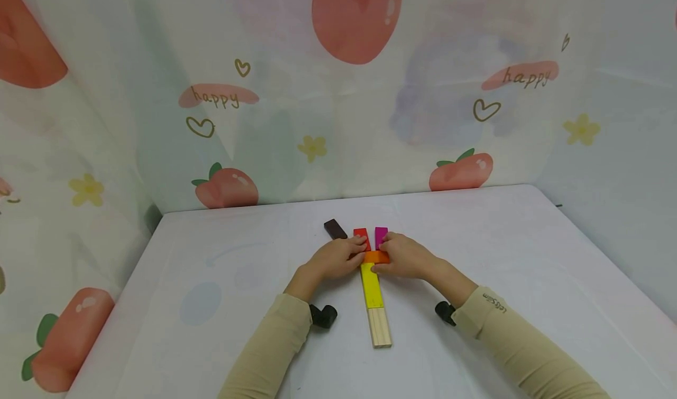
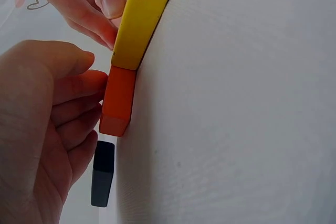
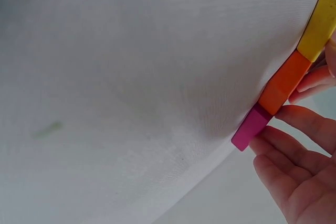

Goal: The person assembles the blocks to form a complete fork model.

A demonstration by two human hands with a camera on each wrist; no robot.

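Note:
In the head view, my left hand (image 1: 334, 259) lies by the left end of an orange block (image 1: 376, 257), its fingertips touching a red block (image 1: 361, 232). Across from it, my right hand (image 1: 409, 258) has fingers against a magenta block (image 1: 381, 238) and its thumb near the top of a yellow block (image 1: 372, 290). Red and magenta stand side by side, apart, beyond the crosswise orange block. Yellow runs back from orange toward me. Relaxed left fingers rest beside the orange block (image 2: 118, 95) in the left wrist view; red is hidden there. Right fingers touch the magenta block (image 3: 251, 127) in the right wrist view.
Plain wooden pieces (image 1: 379, 328) continue the line below the yellow block. A dark block (image 1: 335, 229) lies slanted at the upper left, beyond my left hand. All rest on a white-covered table (image 1: 211, 352), with a printed cloth (image 1: 349, 111) hanging behind it.

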